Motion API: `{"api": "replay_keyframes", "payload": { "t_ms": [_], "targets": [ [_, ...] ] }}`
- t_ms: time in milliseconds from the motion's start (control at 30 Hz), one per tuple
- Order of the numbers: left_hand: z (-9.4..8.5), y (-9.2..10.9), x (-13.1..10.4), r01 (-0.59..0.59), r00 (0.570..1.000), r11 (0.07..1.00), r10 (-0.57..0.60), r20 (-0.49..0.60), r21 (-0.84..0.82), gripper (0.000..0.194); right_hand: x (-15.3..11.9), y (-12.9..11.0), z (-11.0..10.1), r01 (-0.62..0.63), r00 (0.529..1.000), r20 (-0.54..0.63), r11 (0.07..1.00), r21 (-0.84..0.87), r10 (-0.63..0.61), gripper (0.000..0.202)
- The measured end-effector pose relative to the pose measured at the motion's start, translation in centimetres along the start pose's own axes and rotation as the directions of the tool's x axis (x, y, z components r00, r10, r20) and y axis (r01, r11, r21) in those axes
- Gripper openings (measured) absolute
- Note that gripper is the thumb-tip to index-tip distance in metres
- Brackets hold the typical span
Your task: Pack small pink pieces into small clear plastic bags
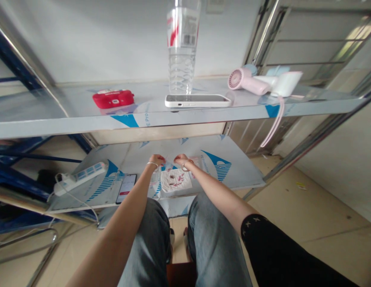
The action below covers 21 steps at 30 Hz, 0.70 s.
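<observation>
On the lower shelf (242, 171), my left hand (157, 160) is closed in a pinch, a bracelet on its wrist. My right hand (181, 159) pinches a short gap to its right, also with a bracelet. Whatever lies between the fingertips of either hand is too small to make out. Just in front of them lies a white tissue-like sheet (169, 184) scattered with small dark-red pieces and one darker piece. Behind my right wrist a pinkish flat item (196, 161) is partly hidden. A lit phone (127, 186) rests left of my left forearm.
A white power strip (83, 177) with a cable sits at the lower shelf's left. On the upper shelf (152, 115) stand a red case (113, 99), a clear bottle (182, 59), a white-cased phone (197, 101) and a pink handheld fan (248, 81) whose strap (275, 126) hangs over the edge.
</observation>
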<state>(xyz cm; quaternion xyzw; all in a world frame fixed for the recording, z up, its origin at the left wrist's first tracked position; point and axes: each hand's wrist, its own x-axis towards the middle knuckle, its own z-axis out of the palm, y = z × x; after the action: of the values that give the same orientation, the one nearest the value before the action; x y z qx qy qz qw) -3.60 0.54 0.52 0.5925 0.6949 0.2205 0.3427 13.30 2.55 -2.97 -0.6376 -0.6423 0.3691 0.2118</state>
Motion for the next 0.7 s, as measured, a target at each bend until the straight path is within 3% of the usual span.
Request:
{"api": "replay_keyframes", "payload": {
  "t_ms": [100,233,300,500,700],
  "targets": [
    [0.2,0.0,0.2,-0.044,0.998,0.999,0.043,-0.038,-0.032,0.016,-0.6,-0.6,0.0,-0.026,1.000,-0.006,0.990,0.138,0.027,0.011],
    [0.6,-0.1,0.6,-0.115,0.992,0.992,0.113,-0.048,-0.052,0.016,-1.8,-1.7,0.3,-0.096,0.993,0.108,0.891,0.444,0.053,0.030],
    [0.8,-0.2,0.8,-0.148,0.988,0.988,0.146,-0.039,-0.035,0.016,-2.2,-2.0,0.4,-0.115,0.987,0.155,0.847,0.519,0.039,0.030],
    [0.9,0.2,0.6,-0.161,0.987,0.983,0.163,-0.015,0.094,0.015,-2.2,-2.1,0.0,-0.195,0.974,0.204,0.817,0.543,0.097,0.015],
    [0.6,0.8,-0.4,-0.116,0.993,0.991,0.115,0.014,0.072,0.019,-2.9,-2.5,-0.5,-0.253,0.959,0.257,0.765,0.593,0.118,0.012]
  ]
}}
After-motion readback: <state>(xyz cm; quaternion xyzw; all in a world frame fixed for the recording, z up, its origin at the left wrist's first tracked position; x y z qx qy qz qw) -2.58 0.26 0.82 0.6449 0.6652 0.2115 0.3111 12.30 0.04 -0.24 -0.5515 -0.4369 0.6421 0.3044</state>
